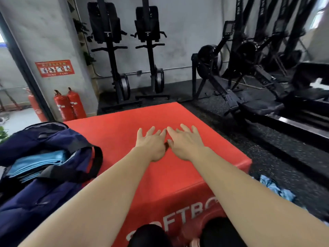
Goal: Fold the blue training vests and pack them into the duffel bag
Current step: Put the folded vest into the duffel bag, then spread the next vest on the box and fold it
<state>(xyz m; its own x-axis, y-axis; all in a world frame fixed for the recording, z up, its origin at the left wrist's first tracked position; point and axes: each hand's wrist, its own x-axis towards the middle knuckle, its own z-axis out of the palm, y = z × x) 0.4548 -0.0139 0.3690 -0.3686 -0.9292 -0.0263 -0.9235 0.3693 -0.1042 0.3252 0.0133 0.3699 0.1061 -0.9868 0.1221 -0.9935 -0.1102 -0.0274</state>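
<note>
Navy duffel bag [44, 184], open at the red box's [121, 122] left side, folded light-blue vests [33, 166] stacked inside. Left hand [151, 143] and right hand [185, 143], side by side: arms outstretched, palms down over the box, fingers straight, spread, holding nothing. Crumpled blue vest [277, 189], right, on the floor [267, 139].
</note>
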